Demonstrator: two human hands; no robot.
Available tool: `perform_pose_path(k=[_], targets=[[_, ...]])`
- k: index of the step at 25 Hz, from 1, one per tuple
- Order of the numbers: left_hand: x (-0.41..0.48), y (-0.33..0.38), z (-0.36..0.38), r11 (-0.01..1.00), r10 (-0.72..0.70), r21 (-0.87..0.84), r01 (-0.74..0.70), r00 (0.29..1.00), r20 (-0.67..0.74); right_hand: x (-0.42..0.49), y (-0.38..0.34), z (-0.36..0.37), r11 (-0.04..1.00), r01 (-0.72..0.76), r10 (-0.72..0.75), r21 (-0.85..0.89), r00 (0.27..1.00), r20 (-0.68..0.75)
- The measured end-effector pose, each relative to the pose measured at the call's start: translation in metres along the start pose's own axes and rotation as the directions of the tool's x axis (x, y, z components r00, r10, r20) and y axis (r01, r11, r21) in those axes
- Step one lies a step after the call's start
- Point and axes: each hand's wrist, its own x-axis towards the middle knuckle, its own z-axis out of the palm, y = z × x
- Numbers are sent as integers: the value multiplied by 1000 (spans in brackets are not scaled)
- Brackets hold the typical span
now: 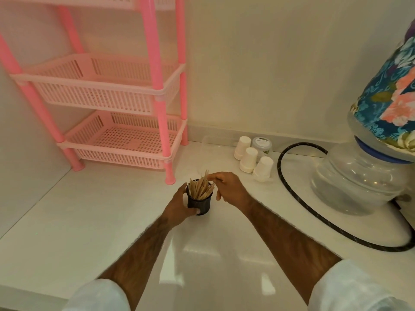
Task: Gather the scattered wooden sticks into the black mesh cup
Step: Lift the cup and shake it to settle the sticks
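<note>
The black mesh cup (199,204) stands upright on the white counter (101,221), near its middle. A bundle of thin wooden sticks (200,186) fills it and leans out over the rim. My left hand (179,206) wraps around the cup's left side, thumb on its front. My right hand (226,187) hovers just right of the cup, forefinger and thumb touching the tops of the sticks. I see no loose sticks on the counter.
A pink plastic basket rack (125,140) stands at the back left. Three upturned white paper cups (249,160) and a small lidded jar (261,144) sit behind. A black hose (292,189) curves past a water dispenser (359,182) on the right.
</note>
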Motion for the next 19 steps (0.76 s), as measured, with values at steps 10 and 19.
perform_pose_path(k=[10,19], targets=[[7,13,21,995,10,-102,-16,998,-56,-41,52,-3,970,-80,18,-232,966,-260],[-20,81,59,977,170,-146,-155,981,97,-70,57,4,983,0,42,181,972,-232]])
